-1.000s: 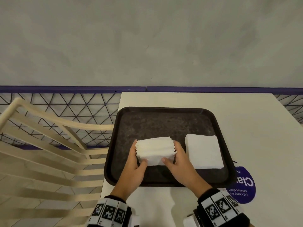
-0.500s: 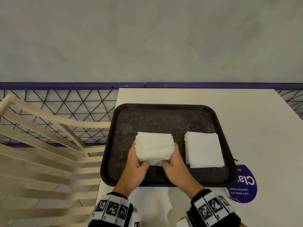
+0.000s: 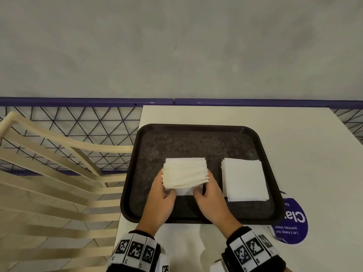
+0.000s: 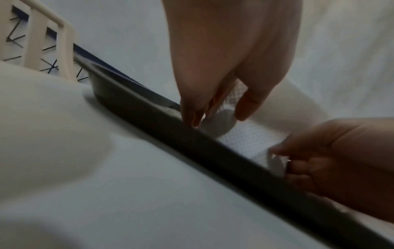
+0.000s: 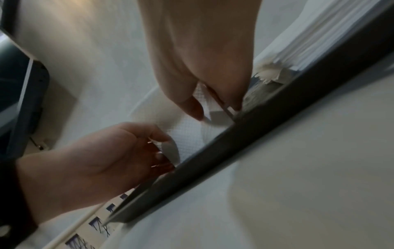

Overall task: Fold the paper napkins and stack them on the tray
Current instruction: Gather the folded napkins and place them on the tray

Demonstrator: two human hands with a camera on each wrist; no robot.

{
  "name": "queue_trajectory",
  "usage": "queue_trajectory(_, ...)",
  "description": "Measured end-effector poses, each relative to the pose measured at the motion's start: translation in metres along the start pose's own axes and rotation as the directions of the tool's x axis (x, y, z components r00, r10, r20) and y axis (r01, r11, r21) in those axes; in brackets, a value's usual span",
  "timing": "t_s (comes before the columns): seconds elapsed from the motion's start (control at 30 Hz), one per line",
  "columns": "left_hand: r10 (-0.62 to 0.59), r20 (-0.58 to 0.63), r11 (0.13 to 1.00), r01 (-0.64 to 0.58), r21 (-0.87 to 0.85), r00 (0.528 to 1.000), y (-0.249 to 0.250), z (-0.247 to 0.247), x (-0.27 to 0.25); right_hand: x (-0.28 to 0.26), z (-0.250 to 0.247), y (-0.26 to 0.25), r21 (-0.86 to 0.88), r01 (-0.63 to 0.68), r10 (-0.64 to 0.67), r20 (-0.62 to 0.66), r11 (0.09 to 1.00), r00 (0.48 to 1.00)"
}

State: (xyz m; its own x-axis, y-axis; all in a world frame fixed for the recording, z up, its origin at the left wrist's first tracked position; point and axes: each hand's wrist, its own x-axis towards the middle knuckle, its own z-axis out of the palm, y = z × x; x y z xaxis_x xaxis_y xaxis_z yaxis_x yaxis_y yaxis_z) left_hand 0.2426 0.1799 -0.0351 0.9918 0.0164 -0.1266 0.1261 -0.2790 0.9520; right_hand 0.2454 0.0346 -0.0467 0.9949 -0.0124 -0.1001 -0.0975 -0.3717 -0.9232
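Napkins (image 3: 185, 173): my left hand (image 3: 160, 203) and right hand (image 3: 211, 202) pinch the lowest sheet's near corners, over the tray (image 3: 149, 154).

dim, flat indoor light, no glare
head view sharp but bowed at the edges; both wrist views soft, blurred and grainy, with deep shadow along the dark rectangular plastic tray (image 4: 224, 151) rim.

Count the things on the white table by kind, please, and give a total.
White paper napkin stacks: 2, the fanned stack held by both hands, the flat stack beside it
Black rectangular plastic tray: 1
Round blue sticker: 1
Total: 4
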Motion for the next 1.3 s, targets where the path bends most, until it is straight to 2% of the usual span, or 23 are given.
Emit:
queue_trajectory(0.07,-0.014,0.015,1.0,0.014,0.019,1.0,-0.001,0.0,-0.001,0.0,0.0,0.001,-0.022,-0.028,0.029,0.052,0.999,0.998)
queue_trajectory(0.2,0.008,0.002,1.0,-0.008,0.021,1.0,-0.003,0.002,0.003,0.001,0.001,0.0,-0.009,0.023,-0.022,0.035,1.0,0.999)
queue_trajectory(0.3,-0.01,0.014,1.0,0.009,0.017,1.0,-0.003,0.001,0.003,0.001,0.001,-0.001,-0.049,0.004,-0.002,0.043,0.999,0.999)
queue_trajectory(0.43,-0.115,-0.043,0.993,0.116,-0.001,0.992,-0.001,-0.006,0.005,0.001,-0.006,-0.003,-0.107,-0.091,0.092,0.008,0.99,0.996)
queue_trajectory(0.57,-0.187,-0.058,0.967,0.194,0.163,0.981,-0.005,-0.007,0.008,0.003,-0.007,-0.004,-0.123,-0.192,0.191,-0.014,0.974,0.981)
queue_trajectory(0.73,-0.226,-0.136,0.855,0.264,0.446,0.965,-0.008,-0.003,0.008,0.005,-0.006,-0.003,-0.224,-0.261,0.253,-0.063,0.939,0.965)
queue_trajectory(0.8,-0.228,-0.179,0.808,0.289,0.513,0.957,-0.006,-0.003,0.006,0.002,-0.008,-0.006,-0.25,-0.245,0.234,-0.072,0.937,0.97)
queue_trajectory(0.87,-0.199,-0.232,0.784,0.297,0.545,0.952,0.0,-0.003,0.001,-0.003,-0.016,-0.012,-0.261,-0.177,0.153,-0.109,0.949,0.982)
queue_trajectory(0.97,-0.047,-0.28,0.804,0.202,0.559,0.959,0.014,0.001,-0.005,-0.012,-0.043,-0.02,-0.254,-0.067,-0.003,-0.264,0.965,0.965)
queue_trajectory(1.03,0.048,-0.233,0.834,0.089,0.544,0.971,0.025,0.01,-0.008,-0.012,-0.068,-0.016,-0.32,-0.116,-0.022,-0.396,0.94,0.918)
queue_trajectory(1.1,0.051,-0.129,0.878,0.018,0.478,0.99,0.035,0.024,-0.011,-0.009,-0.091,-0.005,-0.369,-0.256,0.054,-0.478,0.893,0.877)
queue_trajectory(1.2,-0.007,0.042,0.925,-0.01,0.379,0.999,0.048,0.05,-0.014,-0.004,-0.112,0.012,-0.289,-0.454,0.308,-0.434,0.843,0.847)
queue_trajectory(1.3,-0.118,0.184,0.938,0.048,0.343,0.976,0.05,0.076,-0.015,0.003,-0.12,0.027,-0.172,-0.523,0.452,-0.329,0.835,0.829)
